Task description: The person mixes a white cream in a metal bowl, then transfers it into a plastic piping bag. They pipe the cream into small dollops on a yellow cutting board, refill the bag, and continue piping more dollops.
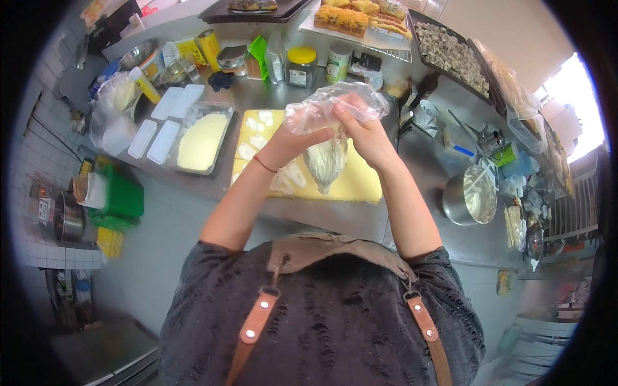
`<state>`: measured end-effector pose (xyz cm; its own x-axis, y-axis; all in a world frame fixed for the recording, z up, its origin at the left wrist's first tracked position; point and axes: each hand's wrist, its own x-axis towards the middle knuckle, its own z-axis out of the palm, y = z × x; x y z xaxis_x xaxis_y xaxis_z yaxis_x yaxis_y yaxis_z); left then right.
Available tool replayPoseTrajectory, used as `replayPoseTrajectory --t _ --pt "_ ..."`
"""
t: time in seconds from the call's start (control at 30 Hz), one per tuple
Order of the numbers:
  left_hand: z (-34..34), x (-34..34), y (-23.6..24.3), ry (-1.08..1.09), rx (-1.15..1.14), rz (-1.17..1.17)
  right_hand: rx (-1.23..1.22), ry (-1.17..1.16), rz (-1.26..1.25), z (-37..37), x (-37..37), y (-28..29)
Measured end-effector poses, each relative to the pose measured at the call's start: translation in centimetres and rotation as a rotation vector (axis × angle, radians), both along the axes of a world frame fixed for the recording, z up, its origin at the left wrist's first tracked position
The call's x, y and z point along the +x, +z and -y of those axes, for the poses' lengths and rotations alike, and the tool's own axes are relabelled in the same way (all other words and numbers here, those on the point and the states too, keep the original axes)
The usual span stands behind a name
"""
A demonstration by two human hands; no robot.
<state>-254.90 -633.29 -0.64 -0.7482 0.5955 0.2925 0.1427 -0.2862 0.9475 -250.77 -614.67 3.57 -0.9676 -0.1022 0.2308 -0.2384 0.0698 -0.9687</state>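
Observation:
Both my hands hold up a clear plastic piping bag, its lower part filled with pale cream and its tip pointing down toward me. My left hand grips the bag's loose upper plastic on the left. On the other side my right hand is closed on it, thumb pressed to the film. Beneath the bag lies a yellow sheet cake on the metal table. Dabs and strips of white cream cover its left part. Some fingertips are blurred behind the plastic.
Left of the cake stands a clear tray of pale yellow powder, beside several white lidded boxes. A steel mixing bowl smeared with cream is at right. Jars, including a yellow-lidded one, line the back below baked loaves.

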Motion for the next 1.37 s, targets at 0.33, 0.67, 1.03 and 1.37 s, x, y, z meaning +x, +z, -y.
replayPoseTrajectory --t 0.33,0.67,1.03,1.37 --pt "-3.9 -1.8 -2.4 0.124 -0.088 -0.008 0.339 -0.027 -0.279 -2.8 -0.3 -2.0" --pt "-9.0 -1.0 -3.2 0.328 -0.46 -0.539 0.669 0.019 -0.264 -7.5 -3.0 -8.1" --pt "-15.1 -4.0 -5.9 0.75 -0.584 -0.534 0.202 0.332 -0.039 -9.6 -9.5 -11.5" --pt "-18.3 -3.0 -8.6 0.971 -0.41 -0.745 0.27 0.351 0.048 -9.4 -8.9 -13.5"
